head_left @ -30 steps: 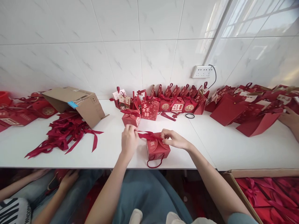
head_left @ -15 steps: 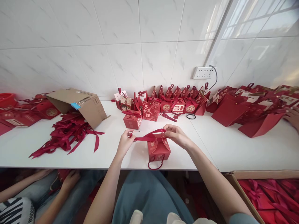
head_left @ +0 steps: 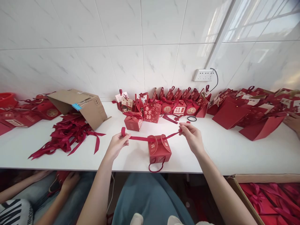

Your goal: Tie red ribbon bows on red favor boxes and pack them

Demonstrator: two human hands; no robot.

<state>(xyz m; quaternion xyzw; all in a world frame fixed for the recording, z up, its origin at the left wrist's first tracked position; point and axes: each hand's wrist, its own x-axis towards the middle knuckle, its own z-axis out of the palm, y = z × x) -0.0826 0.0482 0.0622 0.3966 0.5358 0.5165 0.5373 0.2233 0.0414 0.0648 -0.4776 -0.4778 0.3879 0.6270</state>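
A small red gift box (head_left: 159, 153) with gold print and a dark red cord handle sits near the table's front edge. Through its top flaps runs a dark red ribbon (head_left: 140, 138), pulled out to both sides. My left hand (head_left: 116, 144) pinches the ribbon's left end, left of the box. To the right, my right hand (head_left: 191, 136) pinches the other end, slightly higher. Neither hand touches the box itself. Just behind stands another red box (head_left: 133, 122) with a tied ribbon on top.
Loose ribbons (head_left: 70, 134) spill from a tipped cardboard box (head_left: 82, 103) at left. Finished red boxes (head_left: 178, 107) line the wall. Red bags (head_left: 253, 115) stand at right, near another person's hand (head_left: 292, 120). A carton (head_left: 239, 178) of red boxes is at lower right. Someone sits at lower left.
My hands have moved apart, left hand leftward and right hand rightward. The ribbon that looped above the box is now drawn out flat to both sides.
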